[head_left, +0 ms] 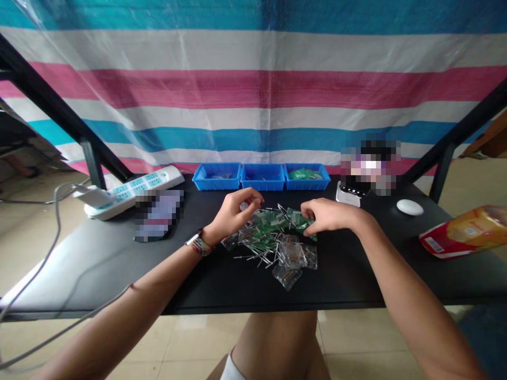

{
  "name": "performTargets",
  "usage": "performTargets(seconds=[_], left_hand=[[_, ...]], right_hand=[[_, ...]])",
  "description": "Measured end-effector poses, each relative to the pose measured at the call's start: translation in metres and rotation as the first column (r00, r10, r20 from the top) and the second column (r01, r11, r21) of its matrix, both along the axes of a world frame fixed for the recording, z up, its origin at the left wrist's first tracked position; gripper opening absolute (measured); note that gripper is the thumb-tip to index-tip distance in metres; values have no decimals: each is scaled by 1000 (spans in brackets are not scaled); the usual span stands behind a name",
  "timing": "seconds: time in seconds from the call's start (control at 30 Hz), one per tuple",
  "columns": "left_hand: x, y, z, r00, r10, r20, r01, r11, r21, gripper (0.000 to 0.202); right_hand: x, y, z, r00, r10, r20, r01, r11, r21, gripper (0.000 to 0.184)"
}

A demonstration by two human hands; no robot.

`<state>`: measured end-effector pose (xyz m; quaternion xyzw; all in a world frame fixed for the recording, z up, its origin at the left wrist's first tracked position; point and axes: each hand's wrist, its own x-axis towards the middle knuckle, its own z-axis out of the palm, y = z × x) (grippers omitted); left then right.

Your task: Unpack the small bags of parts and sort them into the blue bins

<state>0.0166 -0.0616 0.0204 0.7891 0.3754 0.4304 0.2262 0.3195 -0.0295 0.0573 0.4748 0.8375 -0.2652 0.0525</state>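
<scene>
A mixed pile lies on the black table (348,279): small green packets (266,224), loose silver pop rivets (259,257) and clear plastic bags (291,254) with thin brass-coloured pieces inside. Over the pile's left side is my left hand (233,212), its fingers curled and thumb and forefinger brought together. Whatever may be between those tips is too small to make out. At the pile's right edge, my right hand (327,215) has thumb and fingers closed around a green packet (298,219). Its other fingers are partly hidden.
Three blue bins stand in a row behind the pile: the left bin (217,183) and middle bin (262,184) hold a few small pieces, the right bin (307,182) green packets. A power strip (134,192), phone (160,215), white mouse (410,207) and red-yellow package (463,232) surround them.
</scene>
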Motion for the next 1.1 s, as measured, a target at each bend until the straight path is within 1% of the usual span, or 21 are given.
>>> performTargets(seconds=[0.07,0.13,0.17,0.2,0.23,0.3,0.33,0.4,0.47,0.5,0.57,0.63,0.67,0.7,0.77,0.83,0.9,0.97,1.0,1.07,1.1], left_hand=[[0,0,0,1000,-7,-5,7,1000,-7,24],[0,0,0,1000,-10,-7,10,1000,-4,22],[1,-1,-1,1000,-14,-5,14,1000,6,20],[1,-1,-1,1000,-21,-2,21,999,29,19],[2,-2,-1,999,-32,-5,32,998,61,22],[4,-3,0,997,-65,-39,70,988,139,37],[5,-4,0,994,-83,-70,94,980,174,42],[6,-5,1,987,-109,-121,134,965,227,43],[7,-6,2,986,-111,-127,140,957,254,35],[7,-6,2,988,-104,-116,132,956,264,29],[7,-6,2,993,-89,-83,108,957,270,16],[7,-5,2,997,-65,-42,74,965,250,11],[6,-4,2,999,-44,-17,47,973,224,13],[6,-4,1,1000,-21,11,18,982,188,15],[7,-3,0,997,16,74,-24,995,99,22],[8,-2,-2,991,27,131,-29,999,16,27],[8,-2,-3,986,26,162,-20,999,-37,31],[8,-2,-4,987,26,161,-17,998,-54,31],[8,-2,-4,988,27,155,-20,999,-45,28],[7,-2,-4,990,30,138,-32,999,9,16],[7,-2,-4,991,30,127,-38,998,58,17]], right_hand=[[4,1,3,998,21,-53,-23,999,-38,34],[2,0,5,981,25,-194,-46,993,-104,39],[-1,0,5,957,3,-289,-47,988,-145,42],[-5,-1,3,920,-35,-390,-42,982,-186,45],[-11,-2,1,869,-87,-487,-29,974,-226,47],[-24,-4,-8,732,-219,-646,18,953,-302,52],[-31,-4,-13,656,-285,-699,41,938,-344,54],[-43,-6,-23,521,-402,-753,55,896,-440,58],[-51,-8,-30,439,-482,-758,18,849,-529,60],[-54,-9,-33,419,-510,-752,-13,824,-566,60],[-57,-12,-34,403,-555,-727,-75,772,-631,60],[-60,-15,-33,402,-592,-699,-98,731,-675,59],[-60,-16,-32,398,-602,-692,-83,728,-681,58],[-61,-16,-31,389,-604,-696,-55,739,-672,58],[-61,-16,-29,356,-585,-729,-7,778,-628,57],[-61,-16,-28,316,-550,-773,-11,812,-583,56],[-61,-17,-28,300,-506,-809,-38,841,-540,51],[-62,-18,-29,292,-467,-834,-38,866,-498,46],[-63,-18,-30,285,-460,-841,-31,873,-488,44],[-64,-18,-33,262,-476,-840,-19,868,-497,47],[-65,-18,-35,248,-491,-835,-15,860,-510,51]])
